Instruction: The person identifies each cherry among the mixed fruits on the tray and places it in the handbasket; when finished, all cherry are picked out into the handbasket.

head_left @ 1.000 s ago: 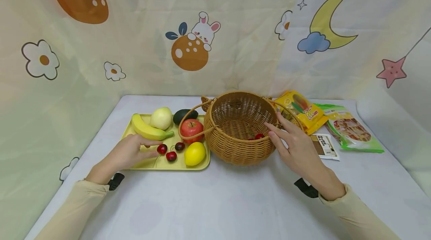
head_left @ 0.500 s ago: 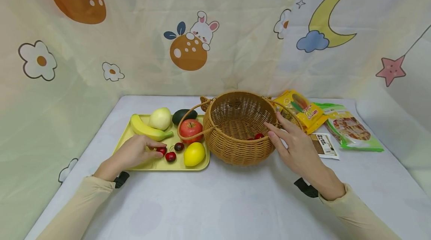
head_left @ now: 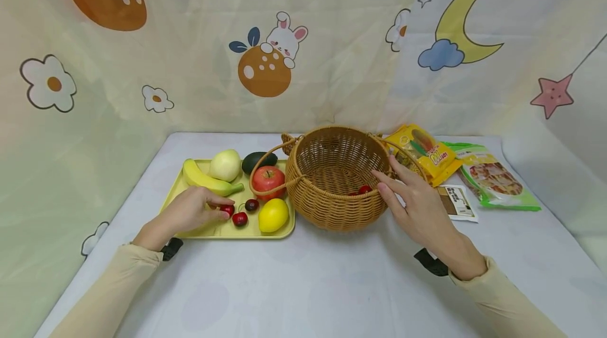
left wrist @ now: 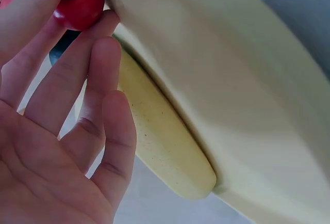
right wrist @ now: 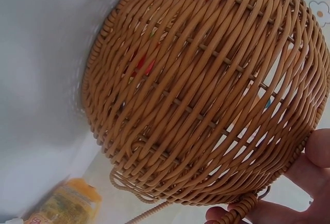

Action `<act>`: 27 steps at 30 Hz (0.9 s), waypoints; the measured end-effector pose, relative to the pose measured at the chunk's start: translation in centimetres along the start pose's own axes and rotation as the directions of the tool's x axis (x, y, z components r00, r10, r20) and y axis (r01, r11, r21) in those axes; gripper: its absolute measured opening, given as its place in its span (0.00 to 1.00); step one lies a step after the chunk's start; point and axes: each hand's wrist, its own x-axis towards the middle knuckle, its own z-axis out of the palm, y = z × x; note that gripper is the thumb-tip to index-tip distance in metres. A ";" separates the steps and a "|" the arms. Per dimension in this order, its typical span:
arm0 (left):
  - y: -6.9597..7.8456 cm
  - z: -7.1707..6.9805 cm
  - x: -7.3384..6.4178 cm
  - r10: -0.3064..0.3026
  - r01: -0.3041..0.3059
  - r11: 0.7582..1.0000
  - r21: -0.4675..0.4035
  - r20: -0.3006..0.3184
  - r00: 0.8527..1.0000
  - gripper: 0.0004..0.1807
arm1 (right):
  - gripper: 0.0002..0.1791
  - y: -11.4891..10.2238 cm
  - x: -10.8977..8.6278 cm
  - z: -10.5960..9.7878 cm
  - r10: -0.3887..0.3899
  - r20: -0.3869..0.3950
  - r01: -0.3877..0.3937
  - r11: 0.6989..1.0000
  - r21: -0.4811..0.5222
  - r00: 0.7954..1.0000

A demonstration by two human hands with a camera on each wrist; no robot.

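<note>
Over the white tabletop (head_left: 294, 290), bent left fingers (head_left: 218, 200) pinch a cherry (head_left: 228, 210).

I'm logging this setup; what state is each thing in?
Basket: open-topped, red fruit inside
Handles: lowered outward
Left hand: pinching a cherry
Right hand: touching the basket
Tray: holding fruit
Loose cherries: lying on tray
Banana: unpeeled
Apple: whole
Lemon: whole
Pale fruit: whole
Dark green fruit: partly hidden
Packets: lying down; seals unclear

The head camera looks forward-down on the round brown wicker basket (head_left: 338, 212); the right-wrist camera shares it close up; left of it, the left-wrist camera closely faces the curved yellow banana (left wrist: 162, 128).
</note>
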 end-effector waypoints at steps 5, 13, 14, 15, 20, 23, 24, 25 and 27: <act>-0.1 -0.2 0.2 0.020 -0.020 1.000 0.018 -0.007 1.000 0.18 | 0.20 0.0 0.0 -0.1 -0.009 -0.010 0.009 1.000 -0.005 1.000; -0.1 -1.7 -0.2 0.034 -0.034 0.999 0.014 -0.001 0.999 0.19 | 0.20 0.1 0.0 0.0 -0.010 0.001 0.010 1.000 -0.019 1.000; 0.0 -2.1 -0.3 0.032 -0.032 0.999 0.001 0.005 0.999 0.20 | 0.20 0.1 0.0 0.0 -0.010 0.000 0.010 1.000 -0.017 1.000; 0.1 -2.6 -0.5 0.029 -0.029 0.999 -0.012 0.010 1.000 0.20 | 0.20 0.0 0.0 0.0 -0.011 -0.001 0.011 1.000 -0.017 1.000; 1.0 -5.1 -0.9 0.036 -0.034 0.999 -0.041 0.044 0.998 0.21 | 0.20 -0.1 0.0 0.0 -0.014 -0.005 0.014 1.000 -0.013 1.000; 2.0 -6.3 -0.7 0.044 -0.042 0.999 -0.032 0.065 0.997 0.21 | 0.20 -0.1 -0.1 -0.1 -0.010 -0.008 0.010 1.000 -0.010 1.000; 2.4 -6.6 -0.5 0.054 -0.052 0.998 -0.029 0.073 0.996 0.21 | 0.20 -0.2 -0.1 -0.1 -0.009 -0.007 0.009 1.000 -0.009 1.000; 2.8 -7.0 -0.3 0.061 -0.059 0.998 -0.027 0.081 0.995 0.21 | 0.20 -0.2 -0.1 -0.1 -0.009 -0.007 0.009 1.000 -0.008 1.000; 3.8 -7.6 0.2 0.084 -0.082 0.996 -0.021 0.097 0.992 0.20 | 0.20 -0.2 -0.1 -0.1 -0.008 -0.004 0.008 1.000 -0.010 1.000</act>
